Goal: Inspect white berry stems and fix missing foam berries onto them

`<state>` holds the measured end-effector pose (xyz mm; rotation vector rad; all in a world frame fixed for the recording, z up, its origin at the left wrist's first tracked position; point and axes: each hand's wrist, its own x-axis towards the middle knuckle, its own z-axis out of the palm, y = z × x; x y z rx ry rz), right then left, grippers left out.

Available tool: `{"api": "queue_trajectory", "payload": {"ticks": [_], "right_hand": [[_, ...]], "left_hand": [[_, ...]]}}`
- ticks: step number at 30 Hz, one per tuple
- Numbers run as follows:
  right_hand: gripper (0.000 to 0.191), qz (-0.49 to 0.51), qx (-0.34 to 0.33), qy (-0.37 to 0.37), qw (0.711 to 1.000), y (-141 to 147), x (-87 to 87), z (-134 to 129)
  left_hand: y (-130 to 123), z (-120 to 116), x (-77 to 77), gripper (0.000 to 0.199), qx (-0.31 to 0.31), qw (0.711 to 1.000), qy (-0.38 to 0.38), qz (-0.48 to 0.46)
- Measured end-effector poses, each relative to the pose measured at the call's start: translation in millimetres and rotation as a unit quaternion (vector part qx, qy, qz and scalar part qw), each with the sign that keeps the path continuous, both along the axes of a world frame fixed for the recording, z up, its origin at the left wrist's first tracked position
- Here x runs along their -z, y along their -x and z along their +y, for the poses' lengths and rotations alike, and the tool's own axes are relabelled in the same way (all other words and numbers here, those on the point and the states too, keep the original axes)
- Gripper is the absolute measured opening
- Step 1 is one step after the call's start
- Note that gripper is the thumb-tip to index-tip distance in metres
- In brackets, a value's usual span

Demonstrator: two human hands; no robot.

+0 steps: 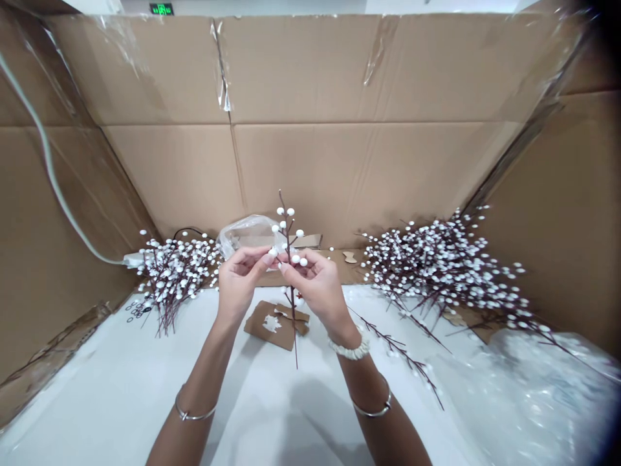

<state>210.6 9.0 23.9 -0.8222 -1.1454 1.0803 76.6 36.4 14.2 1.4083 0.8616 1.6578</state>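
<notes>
An artificial berry branch (pixel 288 243) stands nearly upright between my hands, with a brown stem and white berries on short twigs. My right hand (pixel 320 285) is closed around its middle, thumb and fingers on the stem. On the other side, my left hand (pixel 239 278) pinches a white berry (pixel 273 251) at a side twig, close to the right fingertips. Whether that berry is joined to the twig is hidden by the fingers. Below the grip, the bare stem end hangs over a piece of torn brown cardboard (pixel 262 331) with a white patch of small bits.
Bunches of white berry branches lie at left (pixel 182 265) and right (pixel 431 265). One sparse branch (pixel 402 353) lies right of my hands. Clear plastic (pixel 543 395) covers the near right. Cardboard walls (pixel 310 77) enclose the white table (pixel 121 388); a white cable (pixel 51 162) hangs left.
</notes>
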Motion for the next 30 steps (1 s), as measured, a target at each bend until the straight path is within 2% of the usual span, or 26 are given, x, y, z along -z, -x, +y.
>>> {"api": "queue_trajectory", "payload": {"ticks": [12, 16, 20, 23, 26, 28, 30], "right_hand": [[0.02, -0.013, 0.0, -0.022, 1.0, 3.0, 3.8, 1.5], [0.021, 0.004, -0.019, -0.01, 1.0, 2.0, 5.5, 5.7], [0.022, 0.02, -0.008, -0.02, 1.0, -1.7, 8.3, 15.0], [0.024, 0.066, 0.007, -0.018, 0.998, -5.5, 10.8, 23.1], [0.024, 0.113, -0.002, -0.008, 0.994, -9.0, 12.1, 27.9], [0.024, 0.125, -0.012, -0.004, 0.992, -11.1, 11.1, 28.1], [0.024, 0.125, -0.022, -0.004, 0.992, -13.4, 8.3, 26.2]], "left_hand": [[1.3, -1.3, -2.9, 0.018, -0.011, 0.999, -0.036, 0.015], [3.9, 2.6, -1.8, 0.023, -0.003, 0.999, -0.031, 0.029], [12.2, 2.3, -7.0, 0.047, 0.066, 0.996, 0.009, 0.061], [20.0, -4.8, -14.1, 0.037, 0.151, 0.97, 0.057, 0.182], [21.9, -13.6, -19.4, 0.026, 0.258, 0.913, 0.075, 0.305], [19.0, -17.3, -21.2, 0.024, 0.285, 0.895, 0.06, 0.339], [15.2, -18.3, -21.7, 0.029, 0.275, 0.896, 0.041, 0.347]]}}
